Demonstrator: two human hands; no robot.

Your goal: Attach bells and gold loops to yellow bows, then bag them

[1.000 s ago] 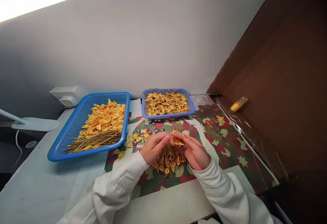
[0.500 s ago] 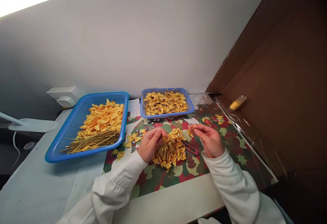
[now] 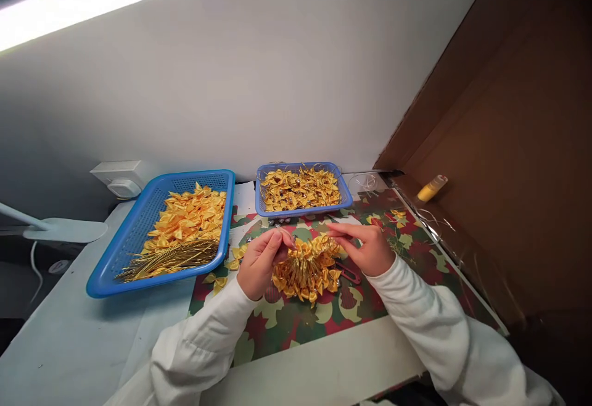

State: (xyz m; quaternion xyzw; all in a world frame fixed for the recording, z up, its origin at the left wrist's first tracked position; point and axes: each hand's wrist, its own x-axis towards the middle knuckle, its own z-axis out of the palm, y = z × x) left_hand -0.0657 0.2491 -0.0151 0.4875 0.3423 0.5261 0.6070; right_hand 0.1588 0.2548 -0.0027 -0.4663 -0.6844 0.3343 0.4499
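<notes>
My left hand (image 3: 264, 262) is closed in a pinch at the left of a pile of gold ribbon bows (image 3: 305, 292) with gold cord ties. What its fingertips hold is too small to make out. My right hand (image 3: 370, 250) reaches in from the right, thumb and fingers nearly together just above the pile's upper right edge. Whatever sits between those fingertips is hidden. Beneath the pile's right side, a dark red clip-like tool (image 3: 349, 273) partly shows. Loose gold bows (image 3: 217, 282) lie left of my left hand on the camouflage-patterned mat (image 3: 296, 332).
A large blue basket (image 3: 104, 279) at left holds gold bows and a bundle of gold cords (image 3: 171, 261). Behind the pile, a smaller blue basket (image 3: 303, 211) contains bows with small silver bells. A yellow tube (image 3: 432, 188) and clear thread (image 3: 365, 182) are at right.
My right hand has moved left to the pile's upper edge; the small gold piece at its fingertips no longer shows. My left hand has shifted slightly left. The view has tilted slightly.
</notes>
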